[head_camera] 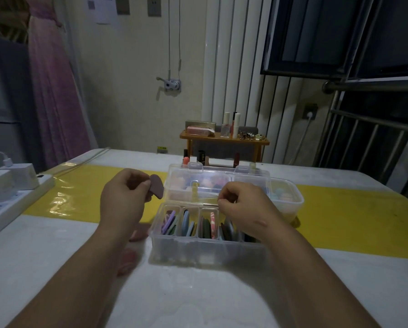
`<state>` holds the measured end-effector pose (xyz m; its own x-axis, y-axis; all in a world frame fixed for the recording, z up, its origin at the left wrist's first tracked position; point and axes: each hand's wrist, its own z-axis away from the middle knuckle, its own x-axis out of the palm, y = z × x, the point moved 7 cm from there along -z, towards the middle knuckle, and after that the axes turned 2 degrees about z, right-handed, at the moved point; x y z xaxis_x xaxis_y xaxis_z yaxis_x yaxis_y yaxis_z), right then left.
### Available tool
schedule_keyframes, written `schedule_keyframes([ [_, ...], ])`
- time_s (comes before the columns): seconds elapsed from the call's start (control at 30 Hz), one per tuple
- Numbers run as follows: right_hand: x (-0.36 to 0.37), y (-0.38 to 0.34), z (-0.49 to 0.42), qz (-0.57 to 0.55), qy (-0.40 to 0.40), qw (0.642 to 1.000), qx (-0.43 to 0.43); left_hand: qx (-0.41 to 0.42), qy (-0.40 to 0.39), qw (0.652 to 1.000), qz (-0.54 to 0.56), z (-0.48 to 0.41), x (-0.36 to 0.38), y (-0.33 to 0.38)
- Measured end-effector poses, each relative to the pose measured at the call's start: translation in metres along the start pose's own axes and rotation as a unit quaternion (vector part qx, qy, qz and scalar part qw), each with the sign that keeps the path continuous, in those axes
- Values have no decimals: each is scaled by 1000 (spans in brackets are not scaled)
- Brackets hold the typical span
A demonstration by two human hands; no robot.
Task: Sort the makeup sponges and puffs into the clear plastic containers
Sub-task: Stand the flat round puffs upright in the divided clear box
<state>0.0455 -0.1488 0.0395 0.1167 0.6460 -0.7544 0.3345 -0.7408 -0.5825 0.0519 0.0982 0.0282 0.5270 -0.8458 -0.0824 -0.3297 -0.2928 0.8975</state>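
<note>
A clear divided container (205, 247) sits open at the table's middle, its lid (217, 183) raised behind it. Its compartments hold flat puffs standing on edge: purple and green at the left, blue, then dark green and pink, grey at the right. My left hand (125, 200) pinches a brown teardrop puff (156, 188) in the air, left of the lid. My right hand (240, 207) hovers over the right compartments with fingers curled; whether it holds anything is hidden. Two pinkish puffs (139, 233) lie on the table under my left forearm. A second clear tub (285, 197) with pale sponges stands behind right.
A white power strip (6, 202) with chargers lies along the left table edge. A small wooden shelf (224, 138) with bottles and lipsticks stands at the table's far side. A yellow band (354, 221) crosses the white tabletop.
</note>
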Motion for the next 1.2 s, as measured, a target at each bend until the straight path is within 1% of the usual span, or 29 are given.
schedule_keyframes([
  [0.1,0,-2,-1,-18,5,1000,-10,17,13,1000,3,1,1,2],
  [0.2,2,-2,-1,-35,4,999,-13,60,24,998,-16,5,1,8],
  [0.27,2,-3,-2,-47,4,999,-12,87,18,996,-3,8,3,14],
  [0.33,2,-5,-2,-51,2,999,-18,97,-5,995,25,11,9,17],
  [0.4,3,-9,-1,-63,-8,998,-30,93,-47,994,43,14,18,18],
  [0.5,7,-13,1,-97,-35,994,-38,98,-115,988,33,19,30,21],
  [0.57,9,-14,1,-108,-44,992,-41,105,-144,984,19,22,35,24],
  [0.67,8,-16,0,-108,-29,993,-46,114,-172,978,8,27,40,28],
  [0.73,2,-16,0,-107,-2,993,-46,124,-184,975,-6,27,41,28],
  [0.8,-8,-13,0,-112,24,993,-41,137,-186,973,-16,26,41,26],
  [0.9,-27,-3,-1,-121,64,990,-18,130,-184,974,-21,24,38,23],
  [1.0,-42,10,-1,-105,92,990,15,123,-168,978,-23,20,35,18],
  [1.2,-59,26,4,-63,100,990,74,105,-149,983,-26,13,31,7],
])
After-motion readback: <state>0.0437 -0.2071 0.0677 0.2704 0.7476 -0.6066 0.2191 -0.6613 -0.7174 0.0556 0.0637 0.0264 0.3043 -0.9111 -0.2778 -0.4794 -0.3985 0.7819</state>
